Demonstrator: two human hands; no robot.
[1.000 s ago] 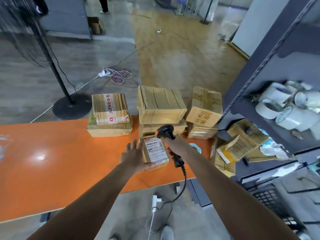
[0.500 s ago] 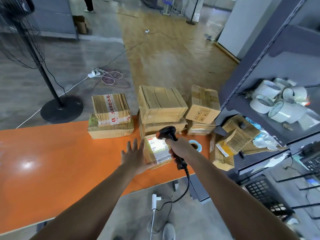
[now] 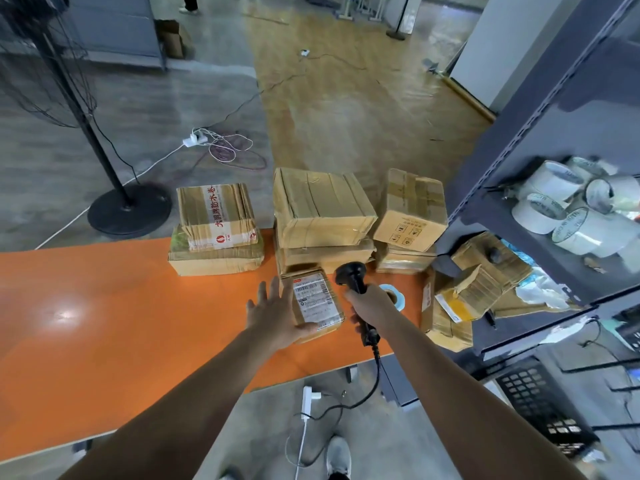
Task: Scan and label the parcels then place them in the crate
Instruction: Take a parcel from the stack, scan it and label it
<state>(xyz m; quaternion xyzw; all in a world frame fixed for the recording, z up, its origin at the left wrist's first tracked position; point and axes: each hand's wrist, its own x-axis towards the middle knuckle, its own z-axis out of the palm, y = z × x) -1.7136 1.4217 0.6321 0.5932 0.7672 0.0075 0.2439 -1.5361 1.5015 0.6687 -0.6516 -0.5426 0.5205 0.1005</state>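
A small brown parcel [image 3: 317, 306] with a white barcoded label is laid flat against the straight fingers of the left hand [image 3: 277, 317], a black scanner [image 3: 351, 273] is gripped upright in the curled fingers of the right hand [image 3: 372, 304], and larger taped parcels [image 3: 322, 206] are stacked beyond the fingertips.

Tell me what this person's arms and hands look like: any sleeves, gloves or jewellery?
Both are bare. The left forearm and right forearm show no sleeve as far up as the frame reaches. The left hand and right hand wear no gloves, and no watch, bracelet or ring shows.
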